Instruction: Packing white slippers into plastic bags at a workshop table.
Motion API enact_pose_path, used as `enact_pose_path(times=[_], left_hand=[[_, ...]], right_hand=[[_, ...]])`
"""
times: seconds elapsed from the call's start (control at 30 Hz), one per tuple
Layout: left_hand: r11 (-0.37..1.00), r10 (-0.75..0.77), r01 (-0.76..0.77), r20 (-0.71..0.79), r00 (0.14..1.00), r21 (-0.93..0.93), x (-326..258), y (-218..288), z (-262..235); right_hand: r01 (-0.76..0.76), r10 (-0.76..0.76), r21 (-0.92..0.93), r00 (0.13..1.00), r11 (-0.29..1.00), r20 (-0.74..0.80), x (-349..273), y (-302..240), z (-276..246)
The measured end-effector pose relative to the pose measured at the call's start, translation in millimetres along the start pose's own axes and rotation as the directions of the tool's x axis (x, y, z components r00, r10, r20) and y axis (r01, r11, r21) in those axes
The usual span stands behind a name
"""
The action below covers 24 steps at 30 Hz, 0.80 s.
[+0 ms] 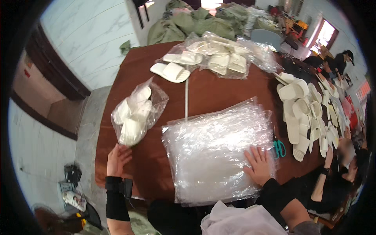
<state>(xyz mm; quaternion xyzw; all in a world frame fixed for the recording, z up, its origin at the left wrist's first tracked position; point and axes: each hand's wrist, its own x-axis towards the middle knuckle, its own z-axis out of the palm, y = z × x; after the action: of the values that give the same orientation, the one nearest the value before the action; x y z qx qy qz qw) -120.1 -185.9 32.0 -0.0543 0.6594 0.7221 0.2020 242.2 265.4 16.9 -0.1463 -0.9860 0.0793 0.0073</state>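
My right hand (258, 165) lies flat with fingers spread on a wide stack of clear plastic bags (203, 156) at the front of the table. At the left, my left hand (118, 159) is just below a clear bag of white slippers (134, 121); its fingers are stretched out and not wrapped round anything. Whether the fingertips touch that bag I cannot tell. Several white slippers show through its crinkled plastic. Teal-handled scissors (279, 149) rest close to the right edge of the stack.
The table has a brown cover (145, 172). A loose white slipper (171, 73) and bagged slippers (227, 58) lie toward the back. Unbagged slippers (299, 105) are heaped at the right, where other people (344, 62) work. Green sacks (199, 23) stand behind the table.
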Motion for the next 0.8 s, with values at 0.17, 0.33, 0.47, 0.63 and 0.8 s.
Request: enact_pose_path(times=[0.17,0.33,0.47,0.63,0.8], left_hand=[[0.409,0.565,0.115,-0.35,0.747,0.905,-22,-30,-129],[0.347,0.409,0.322,-0.451,0.793,0.881,11,-20,-75],[0.285,0.323,0.222,-0.312,0.894,0.932,22,-35,-123],[0.992,0.112,-0.1,-0.186,0.976,0.074,13,-54,-139],[0.955,0.101,-0.116,-0.068,0.993,-0.275,-23,-38,-46]], right_hand=[[0.04,-0.041,-0.025,0.998,0.999,-0.052,-2,-5,6],[-0.008,0.007,-0.027,0.999,1.0,-0.05,-9,-2,2],[0.036,-0.039,-0.035,0.996,0.999,-0.085,-8,-1,9],[0.091,-0.089,0.005,0.987,0.996,-0.134,-5,-9,12],[0.015,-0.009,0.047,0.991,0.999,-0.133,-16,0,11]])
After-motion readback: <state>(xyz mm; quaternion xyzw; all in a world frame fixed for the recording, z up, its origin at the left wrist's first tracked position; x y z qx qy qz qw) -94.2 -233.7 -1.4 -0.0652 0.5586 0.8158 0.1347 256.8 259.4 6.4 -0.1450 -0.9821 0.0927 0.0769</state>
